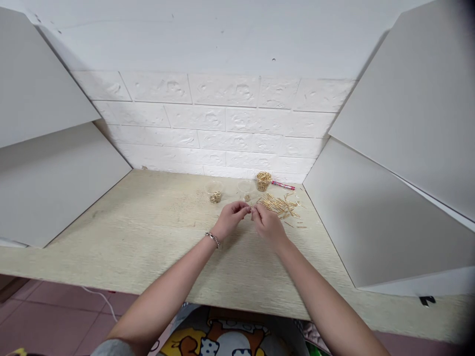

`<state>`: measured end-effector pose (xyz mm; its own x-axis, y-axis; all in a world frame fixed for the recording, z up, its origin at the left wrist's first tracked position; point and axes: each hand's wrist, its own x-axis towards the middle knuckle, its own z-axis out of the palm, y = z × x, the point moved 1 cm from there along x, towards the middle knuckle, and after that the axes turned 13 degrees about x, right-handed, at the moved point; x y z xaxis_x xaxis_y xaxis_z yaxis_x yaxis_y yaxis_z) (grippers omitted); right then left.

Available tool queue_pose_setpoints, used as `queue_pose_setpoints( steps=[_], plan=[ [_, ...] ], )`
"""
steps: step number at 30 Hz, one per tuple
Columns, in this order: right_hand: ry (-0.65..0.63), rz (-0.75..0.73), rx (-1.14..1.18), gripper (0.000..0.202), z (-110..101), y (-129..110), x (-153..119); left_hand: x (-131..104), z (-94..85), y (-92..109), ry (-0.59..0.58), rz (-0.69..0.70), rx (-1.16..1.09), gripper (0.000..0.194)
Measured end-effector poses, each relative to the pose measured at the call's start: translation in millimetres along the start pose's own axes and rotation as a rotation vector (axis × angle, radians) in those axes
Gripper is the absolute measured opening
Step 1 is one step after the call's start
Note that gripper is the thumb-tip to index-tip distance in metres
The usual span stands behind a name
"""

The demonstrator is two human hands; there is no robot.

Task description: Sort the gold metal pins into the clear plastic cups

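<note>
Gold pins (pixel 275 201) lie scattered beside the right hand (pixel 267 223); it and the left hand (pixel 231 218) pinch a small gold piece (pixel 251 204) between their fingertips. Markings on the red pen (pixel 283 185) are too small to read.

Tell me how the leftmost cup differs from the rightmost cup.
The leftmost cup holds gold pieces only low down; the rightmost cup is filled to about its rim. The rightmost cup stands beside a red pen-like item; the leftmost cup stands well apart from it. Both are see-through.
</note>
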<state>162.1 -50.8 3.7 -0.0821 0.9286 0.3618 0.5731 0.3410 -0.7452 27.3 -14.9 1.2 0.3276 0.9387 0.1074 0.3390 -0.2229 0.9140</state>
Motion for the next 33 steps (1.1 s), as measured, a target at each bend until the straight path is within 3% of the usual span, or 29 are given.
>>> queue_pose_setpoints(
  steps=[8,16,24,33],
  plan=[
    [0.035,-0.033,0.003,0.02,0.2,-0.5,0.3,-0.8,-0.8,4.3,0.009,-0.018,-0.029,0.028],
    [0.05,-0.094,0.048,0.015,1.9,1.9,1.1,-3.9,-0.9,8.6,0.023,-0.043,0.005,0.04],
    [0.067,-0.072,0.03,0.015,2.2,2.1,0.1,-3.2,1.3,3.6,-0.025,-0.061,-0.027,0.033],
    [0.069,-0.034,0.325,0.014,5.7,1.0,1.2,-2.5,3.0,1.0,-0.079,0.006,-0.027,0.038]
  ],
)
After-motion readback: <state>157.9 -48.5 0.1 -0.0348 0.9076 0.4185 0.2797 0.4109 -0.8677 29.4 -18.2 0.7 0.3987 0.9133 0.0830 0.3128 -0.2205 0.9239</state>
